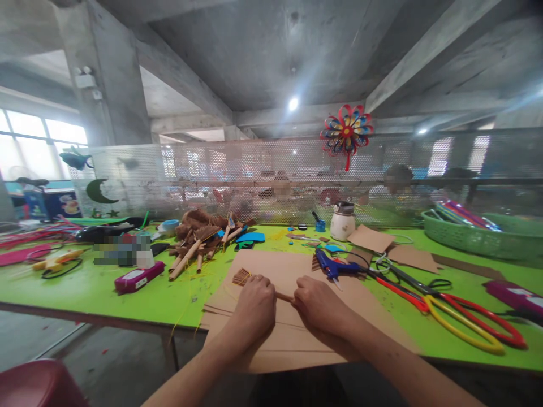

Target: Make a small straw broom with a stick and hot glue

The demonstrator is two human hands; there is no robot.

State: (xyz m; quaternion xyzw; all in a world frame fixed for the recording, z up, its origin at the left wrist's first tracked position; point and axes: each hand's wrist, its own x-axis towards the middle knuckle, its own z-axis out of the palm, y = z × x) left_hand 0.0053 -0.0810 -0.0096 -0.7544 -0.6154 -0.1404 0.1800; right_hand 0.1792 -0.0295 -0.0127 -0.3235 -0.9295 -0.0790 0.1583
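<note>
My left hand [257,299] is closed round a small brown paper broom [241,276], whose ridged, flared head sticks out to the left with yellow string about it. The broom's thin rolled handle [284,296] shows between my hands. My right hand [316,302] grips the handle's other end with bent fingers. Beneath both hands lie large brown paper sheets [271,345], overhanging the table's front edge. A blue glue gun [339,263] rests just beyond my right hand, its nozzle towards me.
Brown paper rolls [189,259] are heaped at back left, near a purple power strip [139,277]. Large red-and-yellow-handled scissors [462,319] lie right on the green table [190,305]. Behind them stand a green basket [470,234] and a white jar [341,224]; a perforated screen [237,164] borders the back.
</note>
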